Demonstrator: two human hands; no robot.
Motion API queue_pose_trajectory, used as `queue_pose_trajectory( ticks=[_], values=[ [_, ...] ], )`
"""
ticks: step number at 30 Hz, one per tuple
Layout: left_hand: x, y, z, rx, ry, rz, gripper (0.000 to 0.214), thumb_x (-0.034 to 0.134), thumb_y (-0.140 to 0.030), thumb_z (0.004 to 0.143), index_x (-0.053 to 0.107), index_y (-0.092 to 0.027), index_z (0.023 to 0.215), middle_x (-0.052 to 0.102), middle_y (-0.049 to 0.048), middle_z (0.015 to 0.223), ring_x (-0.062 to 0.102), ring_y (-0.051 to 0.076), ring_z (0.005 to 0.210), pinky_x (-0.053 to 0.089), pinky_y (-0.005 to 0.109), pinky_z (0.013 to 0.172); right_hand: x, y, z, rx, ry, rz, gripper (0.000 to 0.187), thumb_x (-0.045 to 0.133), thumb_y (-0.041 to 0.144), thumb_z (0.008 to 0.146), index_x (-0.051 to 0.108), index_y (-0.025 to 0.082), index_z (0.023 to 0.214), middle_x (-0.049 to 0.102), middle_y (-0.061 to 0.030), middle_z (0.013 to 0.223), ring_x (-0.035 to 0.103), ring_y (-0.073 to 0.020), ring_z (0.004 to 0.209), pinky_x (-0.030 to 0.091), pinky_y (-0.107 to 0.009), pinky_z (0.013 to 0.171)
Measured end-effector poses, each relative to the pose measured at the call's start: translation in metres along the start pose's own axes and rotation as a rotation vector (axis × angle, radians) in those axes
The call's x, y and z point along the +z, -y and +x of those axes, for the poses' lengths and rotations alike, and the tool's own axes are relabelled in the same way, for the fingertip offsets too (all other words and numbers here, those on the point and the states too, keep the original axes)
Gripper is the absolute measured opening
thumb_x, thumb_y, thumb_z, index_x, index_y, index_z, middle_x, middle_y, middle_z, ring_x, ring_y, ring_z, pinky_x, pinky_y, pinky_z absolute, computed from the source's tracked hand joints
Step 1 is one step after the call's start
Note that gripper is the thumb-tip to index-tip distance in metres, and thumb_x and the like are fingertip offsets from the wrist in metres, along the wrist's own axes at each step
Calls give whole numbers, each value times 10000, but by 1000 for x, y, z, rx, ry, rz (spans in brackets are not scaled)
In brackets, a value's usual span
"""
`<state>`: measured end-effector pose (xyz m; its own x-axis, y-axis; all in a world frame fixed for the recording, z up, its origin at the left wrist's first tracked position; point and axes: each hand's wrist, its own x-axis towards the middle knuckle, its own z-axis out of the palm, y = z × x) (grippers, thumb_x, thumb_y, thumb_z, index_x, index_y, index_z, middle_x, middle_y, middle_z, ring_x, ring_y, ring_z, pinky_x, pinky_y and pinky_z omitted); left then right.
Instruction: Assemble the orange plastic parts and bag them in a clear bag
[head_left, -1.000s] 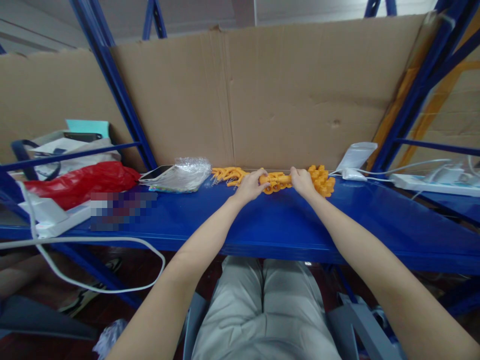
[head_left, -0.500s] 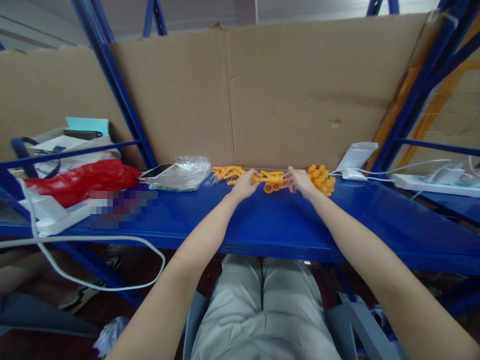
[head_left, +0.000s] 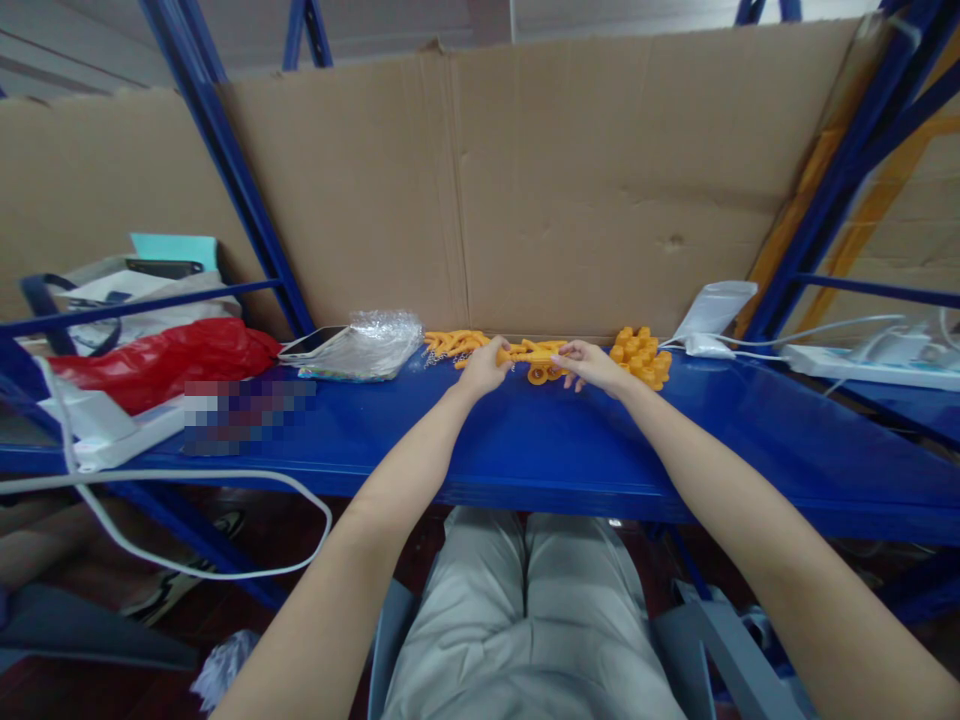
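Note:
My left hand (head_left: 486, 368) is closed, its thumb and fingertips pinching the left end of a yellow plastic piece (head_left: 529, 354) above the blue shelf. At the right end of that piece, my right hand (head_left: 592, 366) pinches with thumb and forefinger while its other fingers hang loosely. Small round yellow parts (head_left: 538, 373) show just under the piece. Left of my left hand lies a pile of yellow plastic pieces with thin metal chains (head_left: 454, 345). A cluster of upright yellow knobbed pieces (head_left: 641, 358) stands beside my right wrist. My fingers partly hide the held piece.
Along the back of the blue shelf (head_left: 525, 450) rises a cardboard panel (head_left: 585, 190). Clear plastic bags (head_left: 367, 350), a phone (head_left: 315, 342) and a red bag (head_left: 172, 360) lie to the left. A white adapter (head_left: 709, 345) and power strip (head_left: 870, 368) are at right.
My right hand has shifted left, bringing its thumb and forefinger onto the yellow piece. My left hand has moved slightly to the left.

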<state>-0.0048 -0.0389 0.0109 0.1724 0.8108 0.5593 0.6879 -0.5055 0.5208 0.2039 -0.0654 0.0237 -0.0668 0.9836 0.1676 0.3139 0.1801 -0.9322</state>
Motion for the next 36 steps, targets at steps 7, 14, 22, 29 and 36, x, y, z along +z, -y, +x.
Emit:
queue_pose_trajectory(
  ticks=[7, 14, 22, 29, 36],
  values=[
    [1, -4, -1, -105, 70, -90, 199, 677, -139, 778, 559, -195, 929, 544, -58, 635, 542, 101, 514, 445, 224, 569, 0, -2, 1, -18, 10, 44, 147, 642, 179, 900, 574, 160, 1029, 654, 11, 685, 532, -72, 400, 413, -173, 334],
    [1, -8, -1, -129, 80, -128, 218, 688, -193, 794, 565, -203, 973, 515, -87, 544, 528, 82, 437, 417, 187, 504, -7, 3, 0, -32, 39, 67, 29, 616, 173, 915, 614, 145, 906, 606, 32, 579, 454, -46, 364, 356, -153, 338],
    [2, -15, 0, 117, -27, 68, 187, 687, -141, 782, 600, -189, 941, 689, 30, 882, 659, 190, 887, 496, 304, 833, -8, 0, 0, 72, 36, 86, 369, 426, 305, 1019, 546, 150, 706, 548, 10, 478, 402, -54, 335, 296, -174, 344],
    [6, -18, -2, 184, -32, 106, 183, 673, -98, 789, 583, -183, 924, 697, 55, 982, 641, 201, 956, 472, 320, 885, -8, -4, 4, 153, 52, 183, 413, 395, 442, 1011, 510, 176, 718, 527, 3, 483, 409, -80, 338, 316, -208, 367],
    [7, -13, 1, 150, -30, 80, 180, 657, -99, 796, 563, -197, 913, 686, 30, 939, 632, 193, 925, 472, 323, 875, -8, -3, 5, 176, 54, 173, 421, 409, 485, 999, 487, 182, 717, 520, 9, 496, 404, -72, 326, 288, -206, 344]
  ],
)
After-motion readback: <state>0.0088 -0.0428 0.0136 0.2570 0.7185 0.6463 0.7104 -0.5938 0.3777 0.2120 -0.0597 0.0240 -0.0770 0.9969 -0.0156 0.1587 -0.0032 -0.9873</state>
